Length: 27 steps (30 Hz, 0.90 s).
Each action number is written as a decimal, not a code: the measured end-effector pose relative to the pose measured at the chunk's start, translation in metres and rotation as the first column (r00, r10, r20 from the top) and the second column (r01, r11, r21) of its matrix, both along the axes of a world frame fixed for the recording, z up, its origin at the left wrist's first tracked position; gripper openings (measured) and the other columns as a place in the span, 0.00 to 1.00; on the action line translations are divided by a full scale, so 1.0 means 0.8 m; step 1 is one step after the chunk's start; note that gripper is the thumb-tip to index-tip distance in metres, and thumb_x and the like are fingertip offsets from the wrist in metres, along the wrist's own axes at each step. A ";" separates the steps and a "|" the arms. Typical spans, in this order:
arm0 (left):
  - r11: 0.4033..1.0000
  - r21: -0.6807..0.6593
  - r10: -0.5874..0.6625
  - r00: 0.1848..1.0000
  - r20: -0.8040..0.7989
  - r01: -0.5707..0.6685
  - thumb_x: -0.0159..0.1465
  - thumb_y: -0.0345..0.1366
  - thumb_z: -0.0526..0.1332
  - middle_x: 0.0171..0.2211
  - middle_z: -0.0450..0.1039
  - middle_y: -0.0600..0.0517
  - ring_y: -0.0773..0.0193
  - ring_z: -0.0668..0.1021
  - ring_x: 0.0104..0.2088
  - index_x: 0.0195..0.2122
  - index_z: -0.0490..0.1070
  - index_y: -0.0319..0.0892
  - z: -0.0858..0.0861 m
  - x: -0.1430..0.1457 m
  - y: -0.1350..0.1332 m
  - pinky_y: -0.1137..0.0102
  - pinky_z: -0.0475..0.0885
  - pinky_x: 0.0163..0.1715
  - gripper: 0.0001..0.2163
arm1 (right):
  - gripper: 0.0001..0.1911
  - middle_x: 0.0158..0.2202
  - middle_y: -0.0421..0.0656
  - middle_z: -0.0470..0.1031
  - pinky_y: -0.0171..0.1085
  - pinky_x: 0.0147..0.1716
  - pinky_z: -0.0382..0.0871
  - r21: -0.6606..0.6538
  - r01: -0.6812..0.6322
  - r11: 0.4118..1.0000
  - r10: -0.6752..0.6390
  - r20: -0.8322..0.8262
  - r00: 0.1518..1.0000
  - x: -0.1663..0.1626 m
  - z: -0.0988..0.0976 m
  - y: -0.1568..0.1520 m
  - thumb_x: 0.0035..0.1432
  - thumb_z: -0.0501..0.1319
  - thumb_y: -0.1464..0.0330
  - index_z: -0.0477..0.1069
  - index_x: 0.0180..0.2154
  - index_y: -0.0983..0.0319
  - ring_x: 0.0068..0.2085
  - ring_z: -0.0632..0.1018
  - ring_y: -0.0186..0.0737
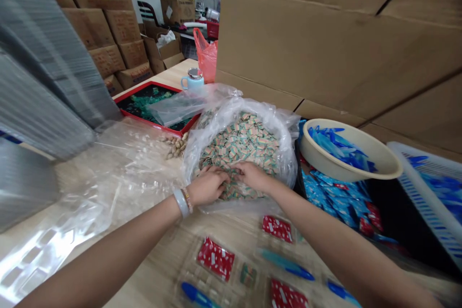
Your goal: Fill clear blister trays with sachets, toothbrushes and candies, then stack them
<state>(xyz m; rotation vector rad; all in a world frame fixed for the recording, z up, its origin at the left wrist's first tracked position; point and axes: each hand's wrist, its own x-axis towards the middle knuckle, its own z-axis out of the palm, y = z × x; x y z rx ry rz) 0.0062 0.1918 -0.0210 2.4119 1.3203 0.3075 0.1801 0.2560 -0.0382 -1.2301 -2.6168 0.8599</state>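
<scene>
A clear plastic bag [195, 147] with its rim rolled down is filled with small square pink-and-green packets [249, 137]. Both hands reach over its near side. My left hand [210, 184], with a pale bangle and a beaded bracelet at the wrist, rests on the packets with bent fingers. Just right of it, my right hand [253, 175] has its thumb and fingers drawn together at the packets; what lies between the fingertips is too small to make out. Closer to me are clear trays holding red dotted sachets [215, 258] and blue pointed plastic pieces [287, 264], blurred by motion.
At right stand a cream basin [388, 168] of blue pieces, blue packets [330, 199] and a white basket [415, 192]. Left are stacked clear trays [46, 57], loose trays [104, 173] and peanuts [176, 145]. Behind are a red-rimmed tray [144, 124], a mug [195, 79] and cardboard [325, 48].
</scene>
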 end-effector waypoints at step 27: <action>0.987 -0.098 -0.124 0.992 0.020 0.125 0.56 0.30 0.52 0.41 0.68 0.51 0.61 0.65 0.48 0.37 0.66 0.43 -0.009 0.030 0.014 0.64 0.54 0.50 0.09 | 0.07 0.32 0.42 0.63 0.32 0.32 0.61 0.143 0.210 0.967 -0.195 -0.110 0.975 0.054 -0.015 -0.043 0.47 0.54 0.77 0.66 0.31 0.63 0.32 0.67 0.34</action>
